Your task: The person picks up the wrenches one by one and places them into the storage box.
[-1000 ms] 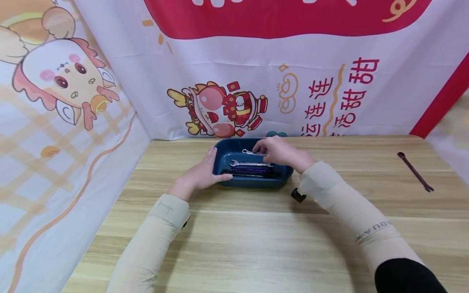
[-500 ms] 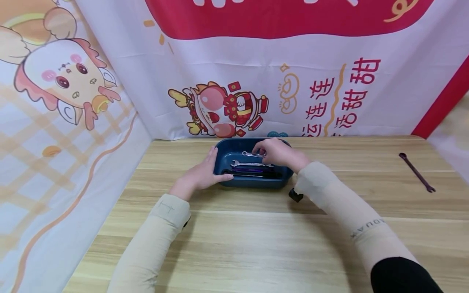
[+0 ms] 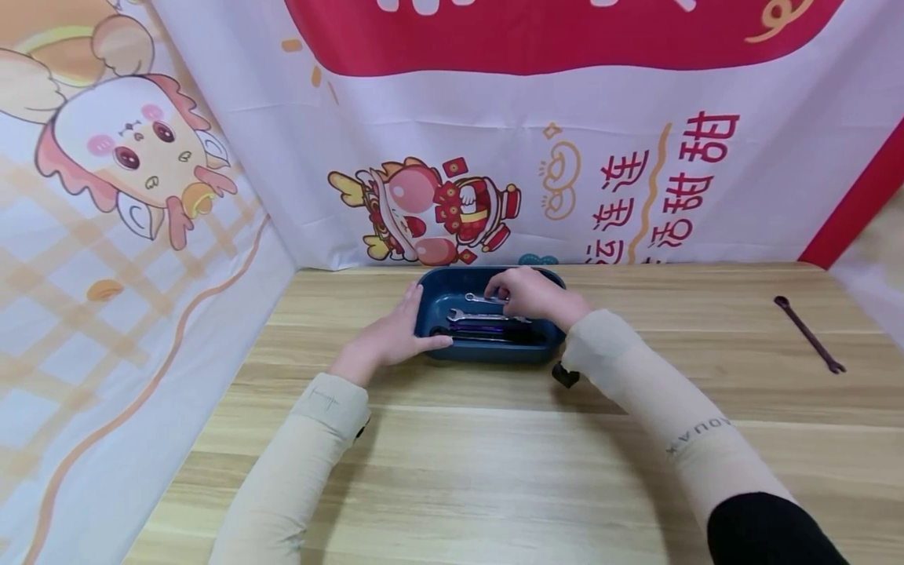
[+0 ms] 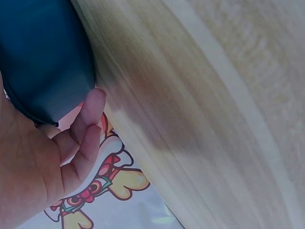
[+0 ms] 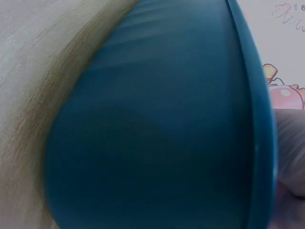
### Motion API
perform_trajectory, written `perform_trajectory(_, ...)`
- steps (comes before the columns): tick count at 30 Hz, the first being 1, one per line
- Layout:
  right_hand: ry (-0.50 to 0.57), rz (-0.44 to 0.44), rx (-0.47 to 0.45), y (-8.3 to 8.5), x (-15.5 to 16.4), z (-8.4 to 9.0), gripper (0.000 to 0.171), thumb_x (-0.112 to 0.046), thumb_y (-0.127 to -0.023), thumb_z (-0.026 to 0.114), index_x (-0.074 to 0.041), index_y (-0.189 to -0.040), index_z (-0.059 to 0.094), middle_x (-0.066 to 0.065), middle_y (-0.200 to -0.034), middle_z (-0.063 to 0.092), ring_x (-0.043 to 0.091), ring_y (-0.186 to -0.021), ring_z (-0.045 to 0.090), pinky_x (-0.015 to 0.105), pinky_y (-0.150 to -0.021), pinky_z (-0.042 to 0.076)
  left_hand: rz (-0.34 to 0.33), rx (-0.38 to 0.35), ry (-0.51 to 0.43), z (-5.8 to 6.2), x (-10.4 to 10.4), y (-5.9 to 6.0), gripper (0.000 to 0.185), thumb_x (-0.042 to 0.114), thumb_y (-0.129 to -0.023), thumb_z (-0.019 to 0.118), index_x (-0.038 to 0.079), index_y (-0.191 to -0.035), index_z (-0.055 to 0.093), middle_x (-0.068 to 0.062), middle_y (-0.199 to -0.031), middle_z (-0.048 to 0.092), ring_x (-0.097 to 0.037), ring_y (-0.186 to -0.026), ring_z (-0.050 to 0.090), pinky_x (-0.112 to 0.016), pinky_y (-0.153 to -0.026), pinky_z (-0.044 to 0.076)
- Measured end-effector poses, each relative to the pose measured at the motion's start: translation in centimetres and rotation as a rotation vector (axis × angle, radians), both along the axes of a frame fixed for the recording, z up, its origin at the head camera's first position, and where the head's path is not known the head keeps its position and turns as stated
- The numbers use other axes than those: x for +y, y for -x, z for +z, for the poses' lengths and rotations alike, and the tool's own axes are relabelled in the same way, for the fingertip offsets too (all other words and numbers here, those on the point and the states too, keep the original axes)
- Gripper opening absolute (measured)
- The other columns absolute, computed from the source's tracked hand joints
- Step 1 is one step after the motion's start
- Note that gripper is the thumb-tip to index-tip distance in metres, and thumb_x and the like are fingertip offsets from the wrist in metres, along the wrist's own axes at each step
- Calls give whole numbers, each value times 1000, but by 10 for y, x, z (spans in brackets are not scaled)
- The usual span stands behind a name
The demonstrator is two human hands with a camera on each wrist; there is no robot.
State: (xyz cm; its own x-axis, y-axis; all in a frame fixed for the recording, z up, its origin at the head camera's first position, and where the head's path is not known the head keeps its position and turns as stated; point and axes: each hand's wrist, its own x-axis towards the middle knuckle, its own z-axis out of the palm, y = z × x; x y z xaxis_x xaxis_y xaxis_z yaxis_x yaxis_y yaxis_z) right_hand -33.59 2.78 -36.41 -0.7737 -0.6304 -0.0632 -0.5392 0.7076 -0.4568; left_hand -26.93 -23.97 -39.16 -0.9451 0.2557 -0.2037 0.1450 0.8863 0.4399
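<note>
At the back of the table stands a blue plastic bin [image 3: 494,355]. My left hand [image 3: 384,333] rests against its left end, fingers straight along the outer wall and thumb stretched over the front corner. Inside the bin, my right hand [image 3: 530,294] pinches a small silver wrench [image 3: 473,297] whose ring end sticks out to the left. In front of it lie a larger silver open-end wrench [image 3: 466,316], a purple wrench [image 3: 476,327] and a black tool [image 3: 480,337]. The right wrist view shows mostly the bin's outer wall [image 5: 157,114], with fingers [image 5: 290,148] partly hidden behind its rim.
A dark reddish-brown wrench [image 3: 808,333] lies apart on the right side of the wooden table [image 3: 494,471]. A printed cloth [image 3: 438,102] hangs right behind the bin, and another patterned cloth [image 3: 155,314] borders the left side.
My right hand has lowered slightly into the bin with the small wrench, and the right forearm has shifted a little left. The left hand stays at the bin's left end.
</note>
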Motion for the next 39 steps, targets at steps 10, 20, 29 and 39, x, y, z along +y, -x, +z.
perform_trajectory(10,-18,-3,-30,5,-2,-3,34,2,-91,72,-8,-123,73,13,-108,67,28,-93,59,39,-86,56,2,0,-7,0,0,0,117,70,-89,64,15,-165,-5,-6,-172,-7,-33,-156,12,-55,-121,23)
perform_trajectory(20,-41,2,-55,10,-5,-10,34,5,-92,69,-8,-123,73,15,-112,67,29,-95,61,40,-87,57,0,-4,6,0,0,0,119,73,-88,63,14,-165,-5,-6,-172,-7,-32,-156,13,-54,-121,23)
perform_trajectory(29,-85,-11,-43,15,-9,-15,34,3,-93,69,-10,-124,73,13,-108,66,27,-94,60,40,-88,55,3,-2,3,3,2,0,118,71,-88,64,14,-165,-6,-6,-172,-7,-33,-155,14,-55,-121,24)
perform_trajectory(39,-95,-15,-43,18,-13,-20,32,2,-93,70,-10,-123,73,13,-110,67,27,-97,60,42,-92,54,-1,-8,3,5,1,-2,122,77,-85,62,13,-165,-5,-6,-172,-7,-33,-155,14,-53,-121,22)
